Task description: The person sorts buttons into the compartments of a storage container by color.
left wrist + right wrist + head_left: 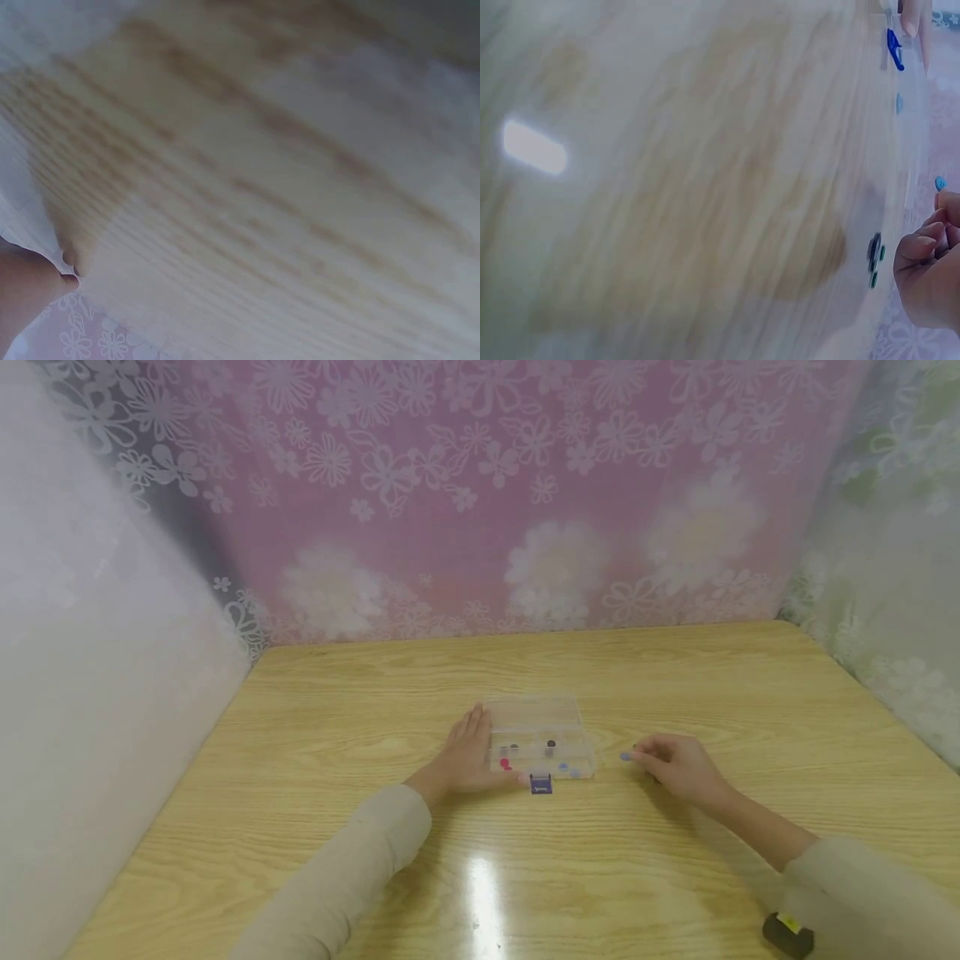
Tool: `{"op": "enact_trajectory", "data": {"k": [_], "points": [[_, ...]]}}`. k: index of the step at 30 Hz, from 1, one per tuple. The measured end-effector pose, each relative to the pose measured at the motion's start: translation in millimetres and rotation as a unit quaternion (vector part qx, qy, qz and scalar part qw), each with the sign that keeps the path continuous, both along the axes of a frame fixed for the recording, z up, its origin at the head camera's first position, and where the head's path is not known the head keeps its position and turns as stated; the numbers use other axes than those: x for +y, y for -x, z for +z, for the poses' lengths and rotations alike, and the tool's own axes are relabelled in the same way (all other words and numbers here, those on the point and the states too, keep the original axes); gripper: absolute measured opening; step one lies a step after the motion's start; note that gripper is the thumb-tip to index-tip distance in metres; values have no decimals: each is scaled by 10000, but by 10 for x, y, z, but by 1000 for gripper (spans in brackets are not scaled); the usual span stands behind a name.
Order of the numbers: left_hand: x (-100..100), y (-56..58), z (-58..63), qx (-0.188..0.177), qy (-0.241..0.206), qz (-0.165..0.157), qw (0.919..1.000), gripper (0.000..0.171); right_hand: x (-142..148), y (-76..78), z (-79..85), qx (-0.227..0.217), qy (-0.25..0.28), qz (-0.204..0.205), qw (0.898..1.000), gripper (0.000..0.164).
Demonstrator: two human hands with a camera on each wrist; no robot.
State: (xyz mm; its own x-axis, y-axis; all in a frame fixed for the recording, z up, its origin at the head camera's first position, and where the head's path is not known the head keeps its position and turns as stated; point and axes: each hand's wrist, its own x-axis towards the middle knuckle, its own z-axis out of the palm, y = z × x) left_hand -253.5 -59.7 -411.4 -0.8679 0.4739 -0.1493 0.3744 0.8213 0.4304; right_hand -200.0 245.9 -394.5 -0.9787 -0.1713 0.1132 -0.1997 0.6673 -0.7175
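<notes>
A clear plastic compartment box (542, 735) lies on the table with its lid raised on the far side and a dark blue latch (541, 784) at its front. My left hand (471, 756) rests along its left side, fingers straight and thumb across the front edge. Inside the box, pink pieces (505, 763) sit front left, light blue discs (564, 767) front right and dark pieces (551, 745) in the back row. To the right of the box my right hand (678, 767) pinches a small blue disc (626, 757) between thumb and fingertips.
Several dark and green small pieces (874, 253) lie on the wooden table (585, 868) under my right hand. A black object with a yellow label (787, 933) is by the right sleeve. Flowered cloth (450, 510) hangs behind the table.
</notes>
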Motion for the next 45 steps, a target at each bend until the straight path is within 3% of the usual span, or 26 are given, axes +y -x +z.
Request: {"op": "enact_trajectory", "data": {"k": [20,36,45], "points": [[-1,-10,13,31,-5,-14,10000,118,-383,116,-35,111,194,153,9996,12],[4,-19,24,13,83,-21,10000,117,-560,176,-46,-178,496,142,9985,15],[9,-3,8,35,93,-27,9999,117,-561,188,-91,-150,261,171,9994,13]]}}
